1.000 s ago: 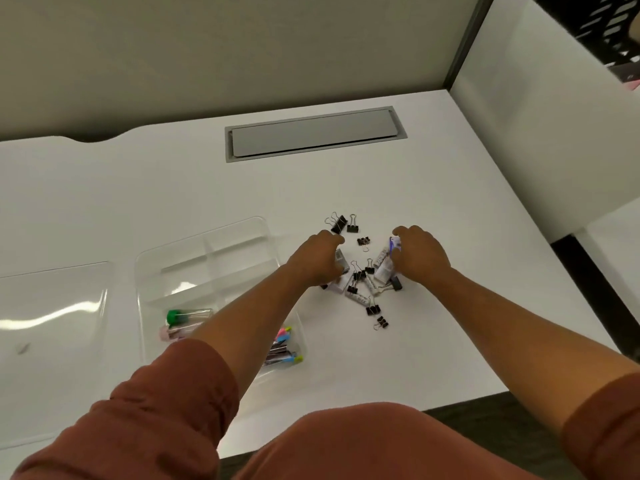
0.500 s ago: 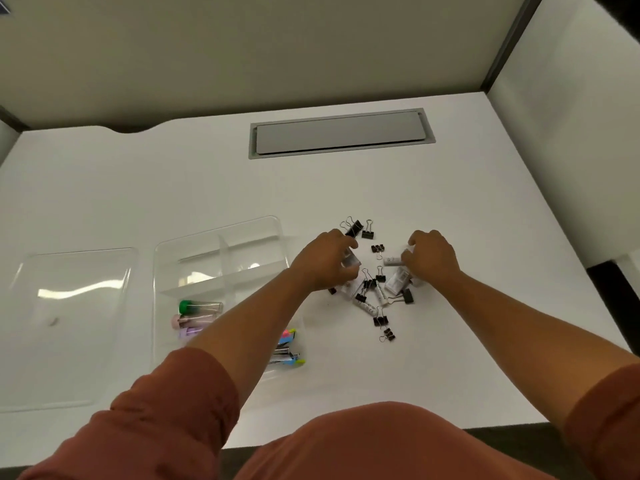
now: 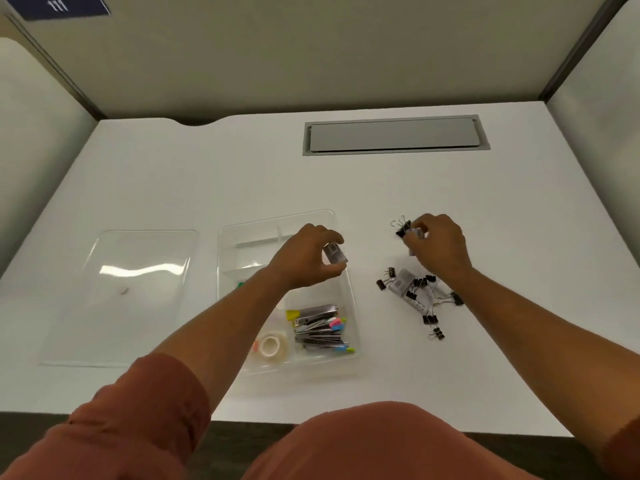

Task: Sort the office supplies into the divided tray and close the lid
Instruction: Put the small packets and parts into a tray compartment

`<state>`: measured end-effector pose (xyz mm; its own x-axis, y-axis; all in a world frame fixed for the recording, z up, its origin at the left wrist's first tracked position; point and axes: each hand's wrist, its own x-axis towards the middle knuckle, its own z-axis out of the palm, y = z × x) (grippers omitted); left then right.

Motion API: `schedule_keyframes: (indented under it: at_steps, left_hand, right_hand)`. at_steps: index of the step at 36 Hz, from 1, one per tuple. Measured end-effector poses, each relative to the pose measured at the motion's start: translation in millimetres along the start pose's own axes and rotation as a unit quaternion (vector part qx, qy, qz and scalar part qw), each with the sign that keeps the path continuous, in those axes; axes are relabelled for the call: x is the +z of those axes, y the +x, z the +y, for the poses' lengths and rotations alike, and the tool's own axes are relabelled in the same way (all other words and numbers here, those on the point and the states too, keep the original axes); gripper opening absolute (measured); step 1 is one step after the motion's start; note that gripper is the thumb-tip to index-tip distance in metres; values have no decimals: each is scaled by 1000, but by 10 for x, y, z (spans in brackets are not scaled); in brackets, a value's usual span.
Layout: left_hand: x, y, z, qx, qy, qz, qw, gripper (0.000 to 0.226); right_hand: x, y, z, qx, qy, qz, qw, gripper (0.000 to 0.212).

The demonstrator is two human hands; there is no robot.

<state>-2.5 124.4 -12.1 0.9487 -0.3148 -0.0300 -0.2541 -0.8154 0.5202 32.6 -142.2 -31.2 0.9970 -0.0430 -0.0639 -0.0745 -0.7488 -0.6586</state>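
A clear divided tray (image 3: 349,299) sits in the middle of the white desk. Its near compartments hold a tape roll (image 3: 271,345) and several metal clips with coloured ends (image 3: 320,327). My left hand (image 3: 304,259) hovers over the tray's right edge, gripping a small grey box (image 3: 335,253). My right hand (image 3: 438,245) pinches a small white box (image 3: 415,233) above the desk, next to black binder clips (image 3: 401,227). A heap of binder clips and small white boxes (image 3: 414,292) lies on the desk below my right hand. The clear lid (image 3: 124,296) lies flat, left of the tray.
A grey cable hatch (image 3: 394,136) is set into the desk at the back. Partition walls stand behind and on both sides. The desk's front edge (image 3: 138,412) runs just above my lap.
My left hand lifted a grey box off the heap and moved left over the tray. My right hand rose from the heap with a white box. The camera view shifted left.
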Motion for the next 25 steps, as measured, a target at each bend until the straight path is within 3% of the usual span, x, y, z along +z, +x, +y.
schedule_keyframes:
  at_steps: [3, 7, 15, 20, 23, 25]
  left_hand:
    - [-64, -106, -118, 2, 14, -14, 1000, 39]
    - [-83, -238, -253, 12, 49, -45, 998, 38]
    - [-46, -326, -340, 65, 168, -81, 980, 39]
    - [-50, -328, -389, 106, 237, -97, 961, 54]
    - [-57, -340, -424, 107, 212, -88, 967, 48]
    - [-73, -340, -412, 93, 169, -76, 978, 43]
  right_hand:
    - [192, -107, -337, -56, 8, -23, 998, 13]
    - [460, -271, -685, -95, 4, -77, 992, 19]
    - [831, -495, -1004, -155, -125, -139, 970, 31]
    - [934, -519, -1021, -167, -187, -138, 958, 36]
    - [949, -529, -1007, -198, -213, -119, 949, 40]
    - [909, -538, -965, -203, -162, -71, 963, 35]
